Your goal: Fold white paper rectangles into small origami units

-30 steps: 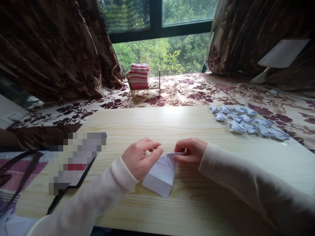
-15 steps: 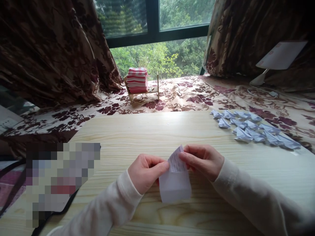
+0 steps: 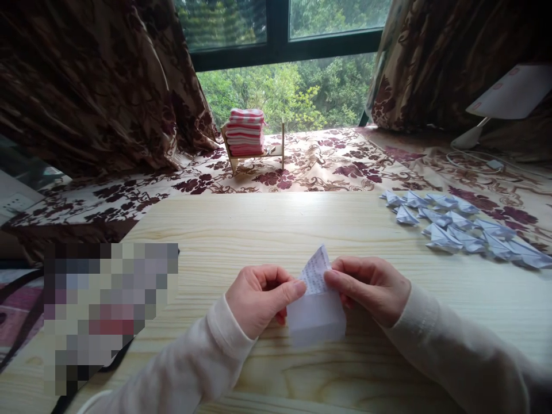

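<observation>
A small white sheet of paper (image 3: 317,313) is held up above the wooden table between both hands. Its top is folded over at a slant into a point, and dense writing or print covers that folded part. My left hand (image 3: 263,296) pinches the left edge of the paper between thumb and fingers. On the opposite edge, my right hand (image 3: 371,287) grips it with the thumb in front and fingers behind. The fingertips behind the paper are partly hidden.
Several folded white paper shapes (image 3: 457,224) lie in rows at the table's back right. A blurred-out item with a dark edge (image 3: 110,313) lies at left. Beyond the table (image 3: 259,221) stand a small wooden rack with folded pink-striped cloths (image 3: 245,133) and a white lamp (image 3: 509,95).
My left hand has closed on the paper's left edge. Both hands have lifted the sheet and turned it more upright. The head view has shifted slightly.
</observation>
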Demonstrator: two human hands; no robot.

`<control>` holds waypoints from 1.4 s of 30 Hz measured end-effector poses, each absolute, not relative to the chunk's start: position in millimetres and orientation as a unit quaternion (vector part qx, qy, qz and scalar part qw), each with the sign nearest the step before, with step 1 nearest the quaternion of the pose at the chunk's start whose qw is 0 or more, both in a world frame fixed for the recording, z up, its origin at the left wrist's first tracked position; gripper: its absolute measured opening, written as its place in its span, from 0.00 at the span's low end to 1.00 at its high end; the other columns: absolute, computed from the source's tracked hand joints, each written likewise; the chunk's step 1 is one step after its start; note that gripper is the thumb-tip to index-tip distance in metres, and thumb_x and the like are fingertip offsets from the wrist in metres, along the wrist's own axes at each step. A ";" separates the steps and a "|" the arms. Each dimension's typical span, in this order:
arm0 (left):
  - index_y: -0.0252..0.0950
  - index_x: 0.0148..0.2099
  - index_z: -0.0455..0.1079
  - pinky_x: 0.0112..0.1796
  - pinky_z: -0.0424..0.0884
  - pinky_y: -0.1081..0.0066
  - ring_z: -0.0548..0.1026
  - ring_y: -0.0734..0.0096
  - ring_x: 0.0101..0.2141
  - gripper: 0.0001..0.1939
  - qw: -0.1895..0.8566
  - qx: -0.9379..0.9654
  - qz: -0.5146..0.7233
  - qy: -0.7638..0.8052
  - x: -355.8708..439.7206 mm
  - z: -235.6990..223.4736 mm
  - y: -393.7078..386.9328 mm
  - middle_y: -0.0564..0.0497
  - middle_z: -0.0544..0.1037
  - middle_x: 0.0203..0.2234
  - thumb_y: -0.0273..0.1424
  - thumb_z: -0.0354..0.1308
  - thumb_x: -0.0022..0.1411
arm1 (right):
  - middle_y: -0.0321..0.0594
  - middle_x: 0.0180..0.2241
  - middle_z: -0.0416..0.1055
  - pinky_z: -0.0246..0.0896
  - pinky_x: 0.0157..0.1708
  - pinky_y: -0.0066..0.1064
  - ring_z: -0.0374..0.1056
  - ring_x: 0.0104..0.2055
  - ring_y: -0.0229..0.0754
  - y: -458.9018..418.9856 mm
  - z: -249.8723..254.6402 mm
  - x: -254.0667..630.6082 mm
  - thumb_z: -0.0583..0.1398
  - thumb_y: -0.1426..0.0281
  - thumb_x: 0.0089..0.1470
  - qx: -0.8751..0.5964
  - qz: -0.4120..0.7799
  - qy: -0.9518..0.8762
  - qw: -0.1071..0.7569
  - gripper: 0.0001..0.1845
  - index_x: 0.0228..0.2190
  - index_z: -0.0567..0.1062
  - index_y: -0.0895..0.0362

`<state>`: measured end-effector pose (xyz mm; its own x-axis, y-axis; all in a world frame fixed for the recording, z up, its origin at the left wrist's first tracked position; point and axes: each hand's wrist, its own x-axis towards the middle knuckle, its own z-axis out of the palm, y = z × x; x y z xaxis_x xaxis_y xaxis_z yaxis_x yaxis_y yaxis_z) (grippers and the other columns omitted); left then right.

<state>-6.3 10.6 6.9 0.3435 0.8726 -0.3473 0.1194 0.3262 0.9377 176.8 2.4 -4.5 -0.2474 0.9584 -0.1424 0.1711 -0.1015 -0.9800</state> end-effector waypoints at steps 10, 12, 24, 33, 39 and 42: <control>0.31 0.22 0.67 0.19 0.58 0.78 0.63 0.80 0.17 0.16 0.639 0.537 0.292 0.468 -7.5 8.6 9.4 0.55 0.66 0.14 0.40 0.58 0.47 | 0.30 0.14 0.57 0.47 0.19 0.25 0.51 0.18 0.30 0.8 -3.5 173.5 0.60 0.50 0.43 -0.487 0.554 -0.573 0.358 0.24 0.16 0.66 0.59; 0.31 0.21 0.66 0.19 0.58 0.78 0.63 0.80 0.17 0.15 0.640 0.536 0.291 0.467 -7.0 9.1 9.0 0.55 0.65 0.14 0.40 0.57 0.48 | 0.31 0.14 0.57 0.46 0.19 0.25 0.51 0.19 0.30 1.0 -4.1 174.2 0.60 0.51 0.43 -0.486 0.558 -0.569 0.359 0.24 0.16 0.66 0.59; 0.31 0.22 0.69 0.21 0.61 0.79 0.63 0.81 0.18 0.09 0.615 0.516 0.325 0.500 -1.7 9.9 7.6 0.56 0.67 0.14 0.32 0.56 0.46 | 0.36 0.23 0.70 0.57 0.24 0.24 0.63 0.25 0.34 -2.7 -11.0 166.2 0.63 0.60 0.44 -0.444 0.595 -0.533 0.406 0.14 0.25 0.73 0.60; 0.32 0.19 0.67 0.20 0.58 0.78 0.62 0.80 0.18 0.08 0.581 0.530 0.330 0.523 0.9 10.6 6.0 0.56 0.65 0.12 0.30 0.54 0.45 | 0.36 0.23 0.70 0.59 0.21 0.24 0.64 0.23 0.34 -4.3 -18.4 157.9 0.61 0.61 0.46 -0.460 0.547 -0.556 0.424 0.12 0.29 0.73 0.58; 0.32 0.19 0.67 0.19 0.57 0.78 0.61 0.80 0.18 0.08 0.553 0.533 0.348 0.538 4.7 8.3 1.6 0.56 0.65 0.13 0.30 0.54 0.44 | 0.35 0.21 0.67 0.57 0.20 0.25 0.61 0.21 0.34 -4.8 -19.5 153.8 0.58 0.65 0.49 -0.471 0.450 -0.624 0.431 0.08 0.25 0.71 0.58; 0.32 0.20 0.67 0.19 0.58 0.78 0.62 0.80 0.17 0.08 0.571 0.521 0.340 0.535 3.8 7.8 3.2 0.56 0.65 0.12 0.32 0.55 0.45 | 0.34 0.22 0.65 0.57 0.22 0.25 0.60 0.24 0.33 -4.9 -15.9 153.7 0.57 0.75 0.49 -0.425 0.290 -0.713 0.476 0.02 0.26 0.70 0.58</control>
